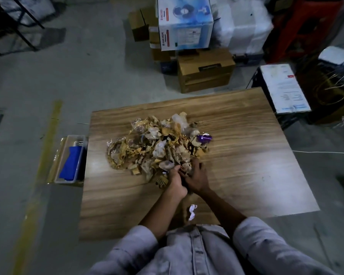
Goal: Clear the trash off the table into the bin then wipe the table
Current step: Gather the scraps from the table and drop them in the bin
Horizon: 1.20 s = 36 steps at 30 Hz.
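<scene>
While left hand (176,182) grips trash (157,144) — right hand (197,176) touches.

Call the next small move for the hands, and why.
Probably: left hand and right hand scoop a clump off the near edge of the pile, where both rest, and carry it to the tub left of the table.

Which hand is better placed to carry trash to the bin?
Probably the left hand. It and the right hand both touch the pile, but the bin sits left of the table.
</scene>
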Tool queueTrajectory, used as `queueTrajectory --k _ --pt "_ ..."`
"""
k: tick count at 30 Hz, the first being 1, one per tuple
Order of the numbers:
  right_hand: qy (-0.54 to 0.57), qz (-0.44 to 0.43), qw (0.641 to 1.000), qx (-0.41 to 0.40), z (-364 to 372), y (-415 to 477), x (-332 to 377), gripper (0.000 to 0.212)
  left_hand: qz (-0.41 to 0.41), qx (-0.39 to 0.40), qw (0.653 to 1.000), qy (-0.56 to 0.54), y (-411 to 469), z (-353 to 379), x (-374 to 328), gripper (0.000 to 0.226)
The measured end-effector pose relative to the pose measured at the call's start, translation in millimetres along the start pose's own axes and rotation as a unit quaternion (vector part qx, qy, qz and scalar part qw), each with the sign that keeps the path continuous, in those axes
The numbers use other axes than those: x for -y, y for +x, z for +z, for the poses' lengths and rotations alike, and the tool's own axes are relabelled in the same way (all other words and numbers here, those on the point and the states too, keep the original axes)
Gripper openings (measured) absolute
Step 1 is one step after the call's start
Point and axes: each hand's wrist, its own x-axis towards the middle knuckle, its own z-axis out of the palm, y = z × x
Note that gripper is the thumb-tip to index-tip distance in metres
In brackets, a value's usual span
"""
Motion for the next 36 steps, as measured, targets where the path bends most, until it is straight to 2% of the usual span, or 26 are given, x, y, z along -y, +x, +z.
queueTrajectory --k 6,9,14,18,24,31,34,36 --pt "0.025 -0.012 0.997 -0.073 -5 -7 -4 0.077 0.002 0.041 0.999 -0.008 -6 7 11 0.035" --pt "0.021 -0.020 0.994 -0.108 -13 -11 -1 0.058 0.020 0.059 0.998 -0.003 -9 10 14 0.031" --pt "0.108 -0.016 0.972 -0.209 -30 -12 -4 0.061 0.037 0.081 0.996 -0.008 -11 -1 16 0.032" --pt "0.186 -0.064 0.958 -0.207 -48 -25 15 0.036 0.057 0.092 0.994 -0.031 -13 -11 16 0.043" --pt "0.267 -0.091 0.944 -0.173 -61 -44 43 0.039 0.077 0.152 0.984 -0.047 -37 -11 -1 0.056" --pt "0.172 -0.104 0.976 -0.086 -56 -54 52 0.041 0.113 0.203 0.971 0.049 -70 -3 -19 0.070" --pt "0.149 -0.096 0.981 -0.085 -51 -56 62 0.055 0.121 0.186 0.972 0.081 -69 3 -14 0.053" --pt "0.121 -0.083 0.984 -0.105 -51 -58 69 0.066 0.119 0.183 0.972 0.087 -70 6 -11 0.053"
